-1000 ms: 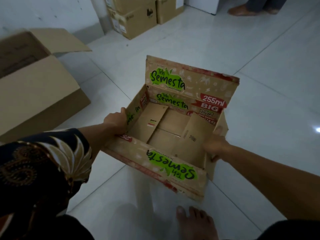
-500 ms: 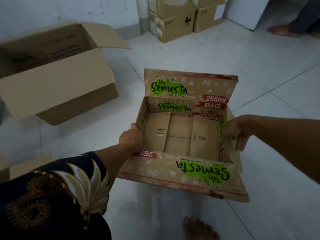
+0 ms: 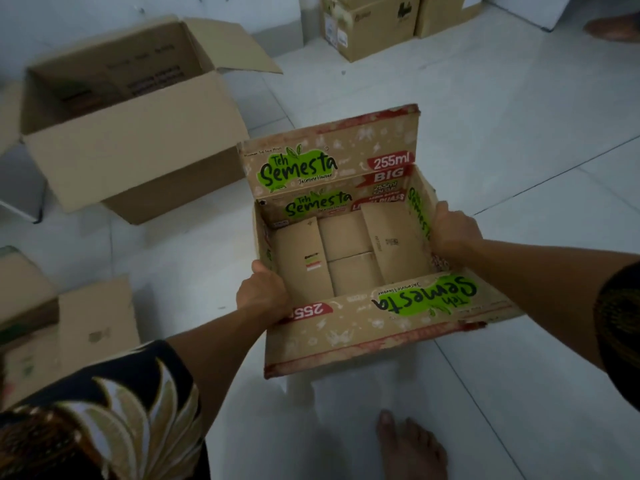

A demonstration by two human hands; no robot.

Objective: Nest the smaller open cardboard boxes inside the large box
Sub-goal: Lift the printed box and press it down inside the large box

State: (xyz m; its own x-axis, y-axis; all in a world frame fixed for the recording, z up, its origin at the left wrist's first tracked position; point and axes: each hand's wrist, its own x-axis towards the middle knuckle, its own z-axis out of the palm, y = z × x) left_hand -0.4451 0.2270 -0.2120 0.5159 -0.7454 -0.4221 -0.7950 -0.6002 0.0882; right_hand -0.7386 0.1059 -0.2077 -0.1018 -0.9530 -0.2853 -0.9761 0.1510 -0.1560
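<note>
Cardboard in hand: a printed tea box (image 3: 349, 258), open-topped, held off the white tiled floor (image 3: 502, 133) at the centre of view, flaps splayed at 12 and 6 o'clock.
Left hand (image 3: 263, 296): closed over the box's side wall at 9 o'clock, thumb on the rim, fingers hidden under or outside it.
Right hand (image 3: 453, 230): wrapped on the opposite wall at 3 o'clock, fingers curled over the rim and out of sight inside.
Large box (image 3: 135, 133): plain brown, at 10 o'clock, open mouth tipped toward the room, well apart from the carried box.
Other boxes: a flattened-looking carton (image 3: 62, 327) at 8 o'clock; sealed cartons (image 3: 374, 26) against the wall at 12 o'clock.
Stage, as I judge it: carrying, not yet nested.
Risk one: the splayed flaps could catch the large box's rim or its own loose flaps and jam the entry.
Risk two: gripped by thin side walls only, the box may buckle or twist.
Risk three: a bare foot (image 3: 408, 448) at 6 o'clock sits right beneath; a slip would land there.
</note>
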